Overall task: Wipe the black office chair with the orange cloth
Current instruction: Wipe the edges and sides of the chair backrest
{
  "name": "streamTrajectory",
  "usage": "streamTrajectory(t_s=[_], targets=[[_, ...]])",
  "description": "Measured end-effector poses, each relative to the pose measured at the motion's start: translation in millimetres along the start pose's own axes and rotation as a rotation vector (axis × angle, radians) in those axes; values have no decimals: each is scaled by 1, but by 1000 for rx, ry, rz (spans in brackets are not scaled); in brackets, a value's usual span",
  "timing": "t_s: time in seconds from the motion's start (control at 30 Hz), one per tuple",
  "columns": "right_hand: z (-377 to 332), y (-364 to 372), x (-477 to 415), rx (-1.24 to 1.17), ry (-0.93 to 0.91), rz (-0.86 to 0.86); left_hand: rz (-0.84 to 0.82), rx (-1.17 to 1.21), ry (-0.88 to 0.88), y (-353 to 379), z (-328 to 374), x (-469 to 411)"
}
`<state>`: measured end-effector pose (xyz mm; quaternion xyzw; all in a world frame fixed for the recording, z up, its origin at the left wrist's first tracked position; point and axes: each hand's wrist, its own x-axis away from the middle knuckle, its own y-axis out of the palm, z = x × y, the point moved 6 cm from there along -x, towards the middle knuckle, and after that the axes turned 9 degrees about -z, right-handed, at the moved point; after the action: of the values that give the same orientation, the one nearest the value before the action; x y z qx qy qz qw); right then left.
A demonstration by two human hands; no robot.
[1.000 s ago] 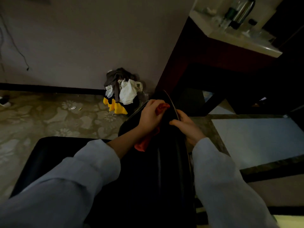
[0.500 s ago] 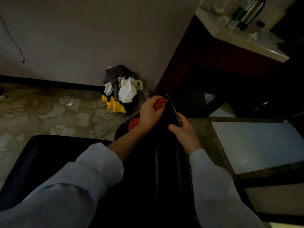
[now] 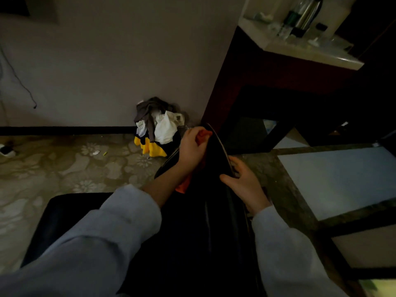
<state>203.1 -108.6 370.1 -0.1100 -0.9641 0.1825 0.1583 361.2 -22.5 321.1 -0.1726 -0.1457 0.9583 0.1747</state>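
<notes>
I see the black office chair (image 3: 203, 243) filling the lower middle of my view. What I take for its backrest runs as a long dark panel from just under me away toward the wall (image 3: 107, 61), so its long axis points straight ahead. The unwiped length lies below the cloth and nearer to me, which I judge makes the next stroke a pull back along that axis.

My right hand (image 3: 244, 185) is wrapped round the chair's right edge, thumb on the face, steadying it. My left hand (image 3: 191, 148) is farther out, at the panel's far tip, and is the one doing the wiping. It is closed round the orange cloth (image 3: 203, 133).

The cloth is bunched, with a bright fold showing at the fingertips and a tail hanging beneath the wrist against the black upholstery.
</notes>
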Motion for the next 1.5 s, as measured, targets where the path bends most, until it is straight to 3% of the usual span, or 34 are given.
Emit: streamTrajectory(t_s=[0.1,0.17,0.37,0.6,0.77,0.83,0.9,0.97,1.1,1.4,1.5], targets=[[16,-9,39,24,32,36,72,24,-90,6,0,9],[30,-7,64,-79,64,34,75,30,-59,9,13,29],[52,6,95,-268,83,64,-70,91,159,11,55,114],[47,11,110,-254,15,127,-288,89,344,13,75,204],[47,16,127,-183,-24,109,-283,84,307,2,79,183],[48,17,134,-173,-33,123,-232,64,214,-4,75,166],[48,19,139,-141,-37,120,-185,15,127,-12,68,143],[47,20,141,-126,-42,110,-190,-107,148,-15,72,120],[44,21,139,-88,-25,87,-315,-262,245,0,88,104],[51,22,143,-203,-11,136,-550,-157,257,12,100,145],[53,22,145,-232,-23,143,-555,-145,196,12,92,160]])
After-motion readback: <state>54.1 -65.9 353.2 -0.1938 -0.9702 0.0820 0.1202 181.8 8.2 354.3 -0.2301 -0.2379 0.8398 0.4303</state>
